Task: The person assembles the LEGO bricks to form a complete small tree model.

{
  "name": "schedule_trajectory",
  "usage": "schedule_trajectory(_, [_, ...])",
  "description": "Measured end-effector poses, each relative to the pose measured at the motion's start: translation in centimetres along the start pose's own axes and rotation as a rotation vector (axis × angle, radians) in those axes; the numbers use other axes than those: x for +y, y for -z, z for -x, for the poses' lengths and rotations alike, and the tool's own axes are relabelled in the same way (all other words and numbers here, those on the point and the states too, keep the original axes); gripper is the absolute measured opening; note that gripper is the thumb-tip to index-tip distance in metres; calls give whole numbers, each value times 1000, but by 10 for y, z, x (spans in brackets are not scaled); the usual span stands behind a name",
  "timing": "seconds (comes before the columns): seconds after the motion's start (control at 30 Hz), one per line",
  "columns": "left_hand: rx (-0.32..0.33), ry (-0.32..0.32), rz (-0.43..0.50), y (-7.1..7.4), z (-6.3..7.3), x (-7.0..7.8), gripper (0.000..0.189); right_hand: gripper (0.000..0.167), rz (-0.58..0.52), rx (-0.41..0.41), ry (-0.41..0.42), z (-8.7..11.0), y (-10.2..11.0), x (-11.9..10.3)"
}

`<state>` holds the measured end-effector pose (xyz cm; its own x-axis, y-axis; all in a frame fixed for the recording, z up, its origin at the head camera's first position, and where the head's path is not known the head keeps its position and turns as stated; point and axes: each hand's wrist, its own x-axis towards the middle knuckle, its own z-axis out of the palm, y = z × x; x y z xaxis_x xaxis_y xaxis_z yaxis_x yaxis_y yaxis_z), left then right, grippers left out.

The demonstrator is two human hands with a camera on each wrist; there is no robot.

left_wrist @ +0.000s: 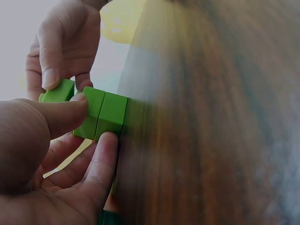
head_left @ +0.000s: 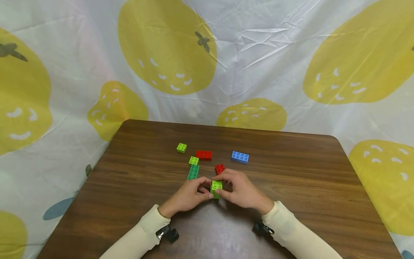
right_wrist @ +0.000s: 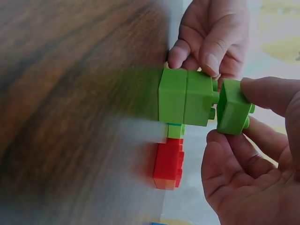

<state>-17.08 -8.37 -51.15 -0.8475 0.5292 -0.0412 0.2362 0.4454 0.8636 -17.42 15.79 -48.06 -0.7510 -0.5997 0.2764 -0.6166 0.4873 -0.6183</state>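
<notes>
Two lime-green toy building bricks form an upright stack point(right_wrist: 185, 96) on the table, studs facing up. My left hand point(head_left: 185, 195) pinches this stack between thumb and fingers from its left side. From the right, my right hand point(head_left: 247, 190) holds a third lime-green brick point(right_wrist: 234, 107) between thumb and fingertips. That brick sits slightly tilted right over the stack's studs, with a narrow gap showing in the right wrist view. Seen from the head, it covers most of the stack. A small red brick point(head_left: 220, 168) lies just beyond the right fingertips.
Beyond the hands lie a long dark green brick point(head_left: 193, 172), a lime brick point(head_left: 194, 160) at its far end, another lime brick point(head_left: 182, 147), a long red brick point(head_left: 204, 155) and a blue brick point(head_left: 240, 157). A fruit-print cloth point(head_left: 181, 108) hangs behind the wooden table point(head_left: 291, 165).
</notes>
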Motion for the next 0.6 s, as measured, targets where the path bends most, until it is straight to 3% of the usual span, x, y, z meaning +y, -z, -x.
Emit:
schedule_trajectory(0.3, [-9,-1,11,-1,0,1,33,34,3,-36,-35,-1,-2,-2])
schedule_trajectory(0.6, [-2,-10,3,-1,0,0,36,32,-3,-44,-1,-5,-1,-1])
